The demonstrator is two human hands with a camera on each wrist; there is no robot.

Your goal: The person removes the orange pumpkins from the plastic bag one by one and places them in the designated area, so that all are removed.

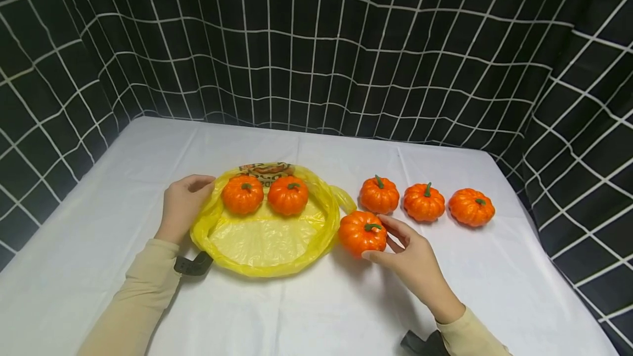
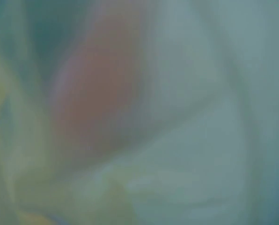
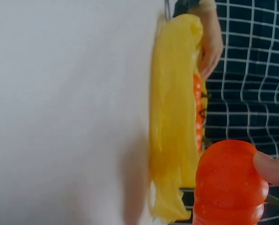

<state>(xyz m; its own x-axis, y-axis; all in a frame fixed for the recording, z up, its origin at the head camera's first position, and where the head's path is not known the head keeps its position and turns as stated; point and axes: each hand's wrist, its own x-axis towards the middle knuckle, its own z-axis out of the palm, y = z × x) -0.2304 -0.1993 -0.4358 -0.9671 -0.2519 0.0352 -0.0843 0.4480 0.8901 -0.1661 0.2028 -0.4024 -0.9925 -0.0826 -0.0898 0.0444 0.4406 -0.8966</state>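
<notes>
In the head view my right hand [image 1: 407, 257] holds a small orange pumpkin [image 1: 360, 233] with a green stem, thumb on its near side and fingers behind. It is raised just right of a yellow plastic bag [image 1: 200, 229], whose mouth is spread wide. My left hand [image 1: 183, 207] grips the bag's left rim; its fingertips are partly hidden. Inside the bag, toward the back, sit two pumpkins, a left one [image 1: 242, 195] and a right one [image 1: 288, 196]. The right wrist view shows the held pumpkin [image 3: 231, 183] close up beside the bag [image 3: 174, 103]. The left wrist view is blurred.
Three more pumpkins stand in a row at the right: one [image 1: 379, 195] nearest the bag, a middle one [image 1: 423, 203] and an outer one [image 1: 471, 207]. A white cloth [image 1: 316, 317] covers the table. Black curtains with a white grid [image 1: 306, 43] enclose the back and sides.
</notes>
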